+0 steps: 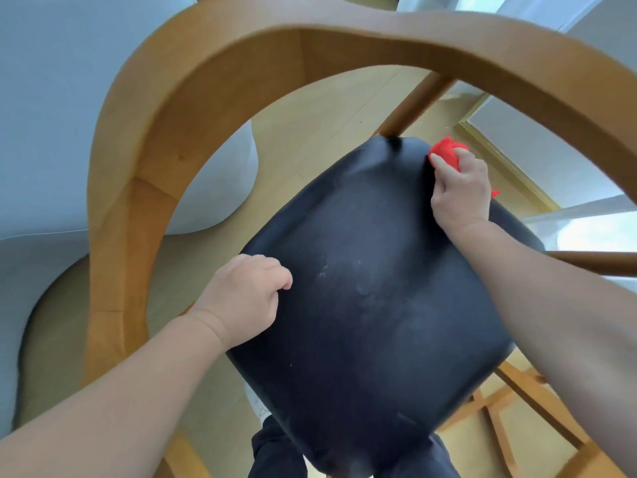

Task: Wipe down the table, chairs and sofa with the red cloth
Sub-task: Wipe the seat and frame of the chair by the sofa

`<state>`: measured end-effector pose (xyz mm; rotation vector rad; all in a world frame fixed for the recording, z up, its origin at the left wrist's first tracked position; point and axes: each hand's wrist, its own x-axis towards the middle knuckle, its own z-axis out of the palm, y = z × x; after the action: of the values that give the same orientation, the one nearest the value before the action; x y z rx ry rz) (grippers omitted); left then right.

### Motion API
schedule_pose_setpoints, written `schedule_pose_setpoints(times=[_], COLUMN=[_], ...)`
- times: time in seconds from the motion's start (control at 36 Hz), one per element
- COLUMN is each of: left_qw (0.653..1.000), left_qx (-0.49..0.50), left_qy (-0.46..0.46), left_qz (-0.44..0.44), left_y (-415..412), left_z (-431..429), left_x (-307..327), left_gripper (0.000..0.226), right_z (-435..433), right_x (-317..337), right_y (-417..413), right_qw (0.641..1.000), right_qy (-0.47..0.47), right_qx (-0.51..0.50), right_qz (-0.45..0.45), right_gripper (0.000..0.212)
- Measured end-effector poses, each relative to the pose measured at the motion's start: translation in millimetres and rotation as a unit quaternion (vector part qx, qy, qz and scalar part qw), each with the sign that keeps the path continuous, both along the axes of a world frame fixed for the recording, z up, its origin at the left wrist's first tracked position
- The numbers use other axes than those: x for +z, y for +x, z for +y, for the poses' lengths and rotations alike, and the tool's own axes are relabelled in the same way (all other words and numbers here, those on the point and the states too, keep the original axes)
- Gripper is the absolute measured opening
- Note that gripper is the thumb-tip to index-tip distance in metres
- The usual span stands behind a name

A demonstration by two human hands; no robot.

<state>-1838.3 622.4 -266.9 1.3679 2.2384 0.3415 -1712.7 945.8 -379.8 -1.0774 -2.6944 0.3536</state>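
I look straight down on a wooden chair with a curved backrest rail [144, 139] and a black padded seat [372, 291]. My right hand [460, 191] grips the bunched red cloth [446, 153] and presses it against the seat's far right corner. A scrap of the cloth pokes out past my palm at the right. My left hand [244, 298] has its fingers curled over the seat's left edge and holds the seat there. Faint dusty marks show on the middle of the seat.
A pale grey sofa [51, 115] fills the left side, with a rounded grey cushion [220, 188] close to the chair. Light wooden floor [310, 132] lies under the chair. More wooden legs [510, 401] stand at the lower right. My dark trouser legs [275, 450] show at the bottom.
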Motion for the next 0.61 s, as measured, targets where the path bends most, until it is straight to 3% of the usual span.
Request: schedule_pose_setpoints(times=[0.33, 0.47, 0.61], left_qw=[0.996, 0.991, 0.991], left_qx=[-0.088, -0.127, -0.124], left_qy=[0.013, 0.028, 0.028], left_qz=[0.012, 0.026, 0.037], left_y=[-0.2, -0.5, 3.3], left_z=[-7.3, -22.0, -44.0], left_x=[26.9, 46.4, 72.6], left_gripper=[0.026, 0.024, 0.025], right_z=[-159.0, -234.7, -270.1], right_x=[0.5, 6.4, 29.2], right_y=[19.7, 47.7, 73.3], right_qw=[0.981, 0.956, 0.926], right_qy=[-0.064, -0.105, -0.231], right_qx=[0.163, 0.268, 0.296], right_qz=[0.084, 0.057, -0.031], right_gripper=[0.037, 0.045, 0.037])
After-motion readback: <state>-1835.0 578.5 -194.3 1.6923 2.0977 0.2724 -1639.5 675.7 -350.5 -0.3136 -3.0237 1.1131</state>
